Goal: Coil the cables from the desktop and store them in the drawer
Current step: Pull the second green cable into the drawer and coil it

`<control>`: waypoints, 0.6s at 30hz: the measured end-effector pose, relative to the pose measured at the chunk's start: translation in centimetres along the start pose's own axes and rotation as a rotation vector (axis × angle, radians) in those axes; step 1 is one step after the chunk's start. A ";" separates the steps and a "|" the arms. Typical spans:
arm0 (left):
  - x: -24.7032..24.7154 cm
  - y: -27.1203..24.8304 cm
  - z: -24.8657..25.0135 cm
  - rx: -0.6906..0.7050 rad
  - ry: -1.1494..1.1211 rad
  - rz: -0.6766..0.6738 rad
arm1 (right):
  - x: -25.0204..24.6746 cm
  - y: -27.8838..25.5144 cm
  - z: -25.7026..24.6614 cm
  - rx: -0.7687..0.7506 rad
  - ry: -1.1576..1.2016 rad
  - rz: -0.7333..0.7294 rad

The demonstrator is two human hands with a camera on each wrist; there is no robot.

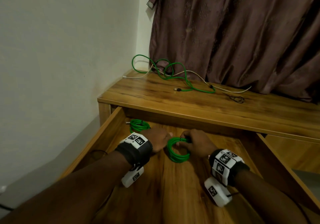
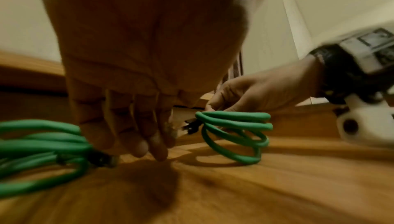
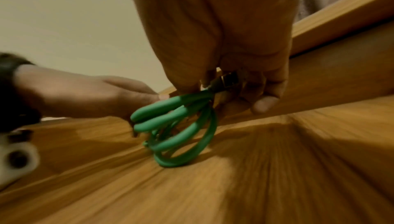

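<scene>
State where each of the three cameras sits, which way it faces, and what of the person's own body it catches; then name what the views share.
Head: worn on the head, looking forward and down into the open drawer and across the desktop; shows both forearms, left hand, right hand.
Left wrist: looks along the left hand's fingers at the drawer floor; right hand at right.
Right wrist: looks along the right hand, which grips the green coil; left hand at left.
Shared: all three show that coil.

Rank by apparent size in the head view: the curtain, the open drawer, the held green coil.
1. curtain
2. drawer, though it lies nearer the camera
3. coil, held by the right hand
</scene>
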State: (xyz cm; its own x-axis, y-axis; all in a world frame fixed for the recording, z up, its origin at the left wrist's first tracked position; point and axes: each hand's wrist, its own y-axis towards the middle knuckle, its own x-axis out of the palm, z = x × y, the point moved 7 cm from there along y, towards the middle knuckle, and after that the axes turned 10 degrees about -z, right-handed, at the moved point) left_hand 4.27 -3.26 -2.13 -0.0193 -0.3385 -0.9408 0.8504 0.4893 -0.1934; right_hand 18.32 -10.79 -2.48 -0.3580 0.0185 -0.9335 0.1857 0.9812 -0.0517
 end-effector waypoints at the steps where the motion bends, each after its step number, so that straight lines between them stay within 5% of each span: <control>1: -0.5 -0.2 -0.5 -0.066 0.107 0.036 | 0.0 0.7 0.5 0.035 0.045 -0.018; 3: -1.2 -0.3 -1.7 -0.171 0.241 0.068 | -0.2 2.3 1.8 0.106 0.160 -0.013; 8: 2.0 2.0 -6.5 -0.316 0.310 -0.109 | -0.1 6.2 3.6 0.204 0.196 -0.025; 18: 3.5 2.8 -4.9 -0.269 0.482 -0.149 | 0.3 10.0 4.9 0.365 0.067 -0.142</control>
State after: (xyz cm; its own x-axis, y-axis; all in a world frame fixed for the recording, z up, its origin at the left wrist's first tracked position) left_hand 3.94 0.89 -7.29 -0.4197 -0.0452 -0.9065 0.6577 0.6732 -0.3381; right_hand 24.58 -1.94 -5.02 -0.4605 -0.0885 -0.8833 0.4385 0.8425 -0.3130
